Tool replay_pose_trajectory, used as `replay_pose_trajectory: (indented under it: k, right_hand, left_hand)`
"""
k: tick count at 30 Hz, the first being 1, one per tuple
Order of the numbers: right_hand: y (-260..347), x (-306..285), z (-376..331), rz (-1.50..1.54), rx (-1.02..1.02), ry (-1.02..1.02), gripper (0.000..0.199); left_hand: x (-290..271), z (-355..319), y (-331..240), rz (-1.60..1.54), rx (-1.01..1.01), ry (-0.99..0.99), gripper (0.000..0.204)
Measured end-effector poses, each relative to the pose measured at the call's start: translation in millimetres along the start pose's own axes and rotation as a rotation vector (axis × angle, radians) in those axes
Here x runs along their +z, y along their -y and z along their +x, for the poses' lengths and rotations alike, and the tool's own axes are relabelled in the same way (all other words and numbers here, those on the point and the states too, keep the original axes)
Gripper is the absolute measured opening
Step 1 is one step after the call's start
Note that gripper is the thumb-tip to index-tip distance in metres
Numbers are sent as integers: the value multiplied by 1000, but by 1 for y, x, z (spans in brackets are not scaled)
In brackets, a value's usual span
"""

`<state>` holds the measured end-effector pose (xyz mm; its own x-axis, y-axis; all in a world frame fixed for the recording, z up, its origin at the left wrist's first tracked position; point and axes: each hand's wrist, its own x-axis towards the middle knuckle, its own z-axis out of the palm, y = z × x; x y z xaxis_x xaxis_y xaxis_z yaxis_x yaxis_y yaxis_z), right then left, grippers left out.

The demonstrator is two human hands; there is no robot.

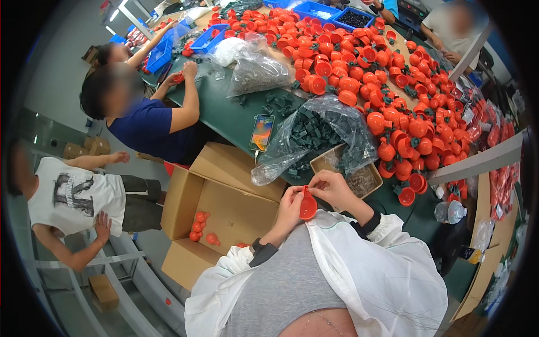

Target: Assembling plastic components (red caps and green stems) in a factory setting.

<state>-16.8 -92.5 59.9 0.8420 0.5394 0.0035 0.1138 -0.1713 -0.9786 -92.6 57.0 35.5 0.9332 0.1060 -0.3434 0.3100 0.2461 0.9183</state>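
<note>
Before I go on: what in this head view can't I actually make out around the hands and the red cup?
- Red cup: its underside, covered by the left hand.
- Right hand: whatever its fingertips pinch at the rim, too small to tell.
- Shallow cardboard tray: contents tiny, partly under the clear bag of dark green parts.
- Open cardboard box: its near side, hidden by the white sleeve.
</note>
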Motion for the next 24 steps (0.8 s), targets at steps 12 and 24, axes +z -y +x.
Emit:
replay_pose_trajectory:
  k: [12, 24]
  right_hand:
    - [-6, 0, -4, 50, 62, 31, 15]
    - [-103, -22, 4, -787, 22, -162, 10]
  left_hand:
    - [3, 0, 4, -4, -15, 31, 20]
    - [-1, 0, -7, -86, -91, -23, 13]
